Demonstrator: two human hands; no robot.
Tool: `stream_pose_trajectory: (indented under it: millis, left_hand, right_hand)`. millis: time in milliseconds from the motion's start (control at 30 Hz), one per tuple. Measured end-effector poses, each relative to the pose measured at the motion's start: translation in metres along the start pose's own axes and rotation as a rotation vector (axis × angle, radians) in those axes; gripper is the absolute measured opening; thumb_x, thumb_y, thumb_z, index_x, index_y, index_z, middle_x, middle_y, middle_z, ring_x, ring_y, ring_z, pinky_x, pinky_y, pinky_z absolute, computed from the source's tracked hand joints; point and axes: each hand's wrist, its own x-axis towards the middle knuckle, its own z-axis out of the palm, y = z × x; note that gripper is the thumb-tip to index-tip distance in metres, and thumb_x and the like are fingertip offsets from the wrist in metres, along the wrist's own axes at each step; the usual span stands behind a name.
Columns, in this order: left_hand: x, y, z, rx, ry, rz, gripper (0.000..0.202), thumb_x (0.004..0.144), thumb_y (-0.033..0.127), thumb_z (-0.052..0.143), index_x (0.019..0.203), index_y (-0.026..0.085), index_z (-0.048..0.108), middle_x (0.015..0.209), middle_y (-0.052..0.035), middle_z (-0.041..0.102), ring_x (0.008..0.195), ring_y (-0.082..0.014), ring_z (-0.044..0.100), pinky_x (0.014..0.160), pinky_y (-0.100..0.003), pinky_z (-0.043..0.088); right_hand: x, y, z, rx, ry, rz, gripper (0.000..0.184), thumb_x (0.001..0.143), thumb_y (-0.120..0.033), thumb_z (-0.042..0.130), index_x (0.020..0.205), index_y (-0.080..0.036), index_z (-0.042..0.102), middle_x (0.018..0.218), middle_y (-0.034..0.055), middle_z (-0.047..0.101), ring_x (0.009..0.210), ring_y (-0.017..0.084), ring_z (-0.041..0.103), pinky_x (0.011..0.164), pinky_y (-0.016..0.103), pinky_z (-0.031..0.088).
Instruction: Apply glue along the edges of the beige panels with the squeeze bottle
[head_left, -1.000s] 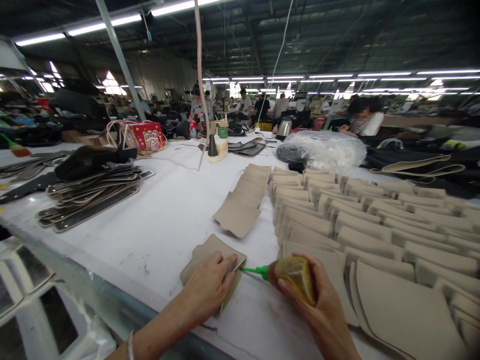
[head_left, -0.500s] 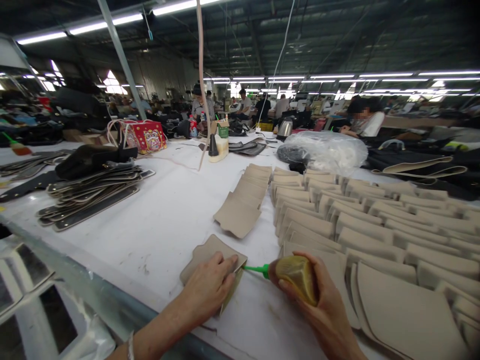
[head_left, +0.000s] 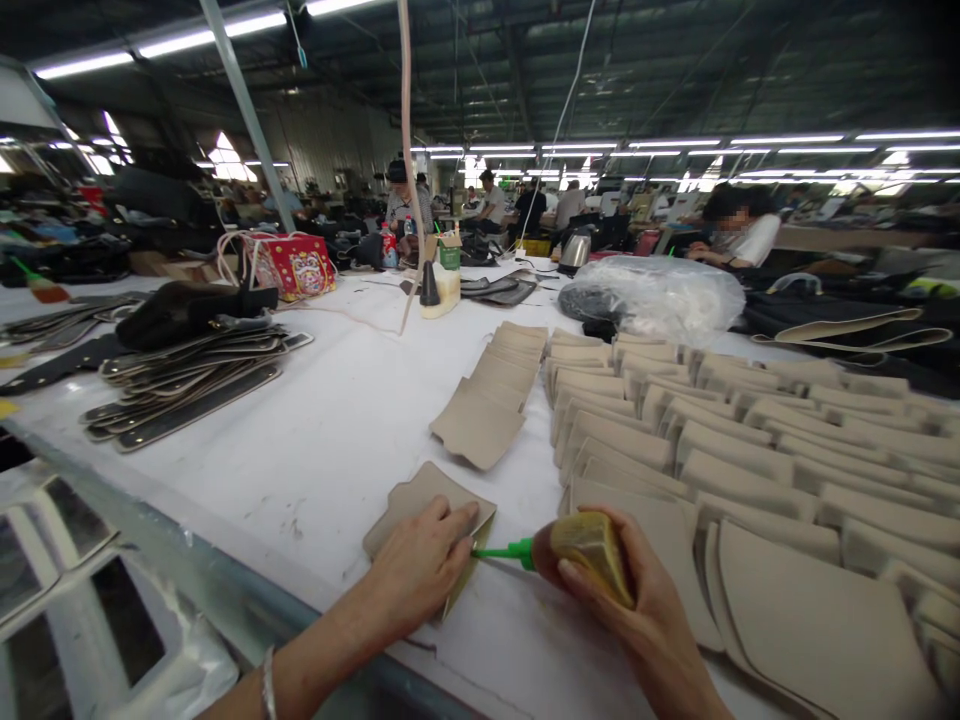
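My left hand (head_left: 427,550) presses on a beige leather-like panel (head_left: 420,492) near the table's front edge. Its fingers bend over the panel's right side, where a yellowish lower layer (head_left: 455,590) shows beneath; the thumb's grip is partly hidden. Wrapped in my right hand (head_left: 637,590) is a squeeze bottle (head_left: 589,555) of amber liquid, lying on its side. The bottle's thin green nozzle (head_left: 506,552) points left, its tip at the panel's right edge beside my left fingers. Beyond my hands, an overlapping row of similar panels (head_left: 480,420) runs away from me.
Rows of folded beige pieces (head_left: 817,590) cover the table's right side. Dark strips (head_left: 187,385) are stacked at left, near a red patterned bag (head_left: 296,265). A bulky plastic bag (head_left: 667,295) and a kettle (head_left: 575,252) stand farther back. A hose (head_left: 407,130) hangs down mid-table. Other people sit beyond.
The nozzle tip has slid toward me and to the left along the panel's right edge, with the bottle shifting slightly left. My left hand stays on the panel.
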Motion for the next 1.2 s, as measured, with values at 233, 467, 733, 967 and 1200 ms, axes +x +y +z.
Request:
stream_pose_trajectory:
  millis: [233, 467, 733, 967, 1200]
  left_hand:
    - [-0.001, -0.001, 0.000, -0.007, -0.003, -0.002, 0.043, 0.093, 0.030, 0.029, 0.132, 0.028, 0.047, 0.101, -0.0050, 0.055, 0.086, -0.0205, 0.061, 0.078, -0.032, 0.044]
    - [-0.002, 0.001, 0.001, -0.011, -0.002, -0.017, 0.043, 0.092, 0.030, 0.031, 0.133, 0.026, 0.047, 0.104, -0.0059, 0.056, 0.086, -0.0202, 0.060, 0.079, -0.031, 0.044]
    - [-0.002, 0.003, -0.001, -0.026, 0.010, -0.031, 0.043, 0.092, 0.029, 0.031, 0.131, 0.026, 0.048, 0.102, -0.0059, 0.057, 0.088, -0.0217, 0.061, 0.080, -0.033, 0.045]
    - [-0.003, 0.004, 0.001, -0.047, 0.015, -0.036, 0.044, 0.090, 0.028, 0.031, 0.131, 0.026, 0.049, 0.102, -0.0056, 0.057, 0.088, -0.0221, 0.061, 0.081, -0.035, 0.045]
    - [-0.002, 0.004, -0.005, -0.182, 0.026, -0.067, 0.044, 0.089, 0.028, 0.034, 0.129, 0.021, 0.053, 0.101, -0.0063, 0.060, 0.091, -0.0197, 0.060, 0.084, -0.030, 0.043]
  right_hand:
    - [-0.010, 0.000, 0.000, 0.005, -0.090, 0.044, 0.053, 0.071, -0.052, 0.068, 0.111, -0.023, 0.047, 0.088, -0.0004, 0.062, 0.079, 0.022, 0.058, 0.073, 0.031, 0.042]
    - [-0.020, 0.001, 0.005, 0.058, -0.066, 0.091, 0.050, 0.071, -0.049, 0.067, 0.110, -0.023, 0.049, 0.086, -0.0014, 0.063, 0.079, 0.021, 0.059, 0.073, 0.029, 0.041]
    - [-0.028, 0.004, 0.006, 0.098, -0.091, 0.130, 0.054, 0.069, -0.051, 0.068, 0.111, -0.024, 0.048, 0.087, -0.0015, 0.064, 0.080, 0.022, 0.060, 0.074, 0.029, 0.042]
    - [-0.029, 0.005, 0.004, 0.161, -0.112, 0.135, 0.050, 0.066, -0.048, 0.072, 0.106, -0.023, 0.055, 0.080, -0.0009, 0.066, 0.072, 0.021, 0.062, 0.068, 0.027, 0.045]
    - [-0.028, 0.001, -0.013, 0.706, -0.127, 0.437, 0.037, 0.069, -0.044, 0.074, 0.095, -0.018, 0.068, 0.093, 0.0083, 0.072, 0.092, 0.027, 0.066, 0.082, 0.035, 0.052]
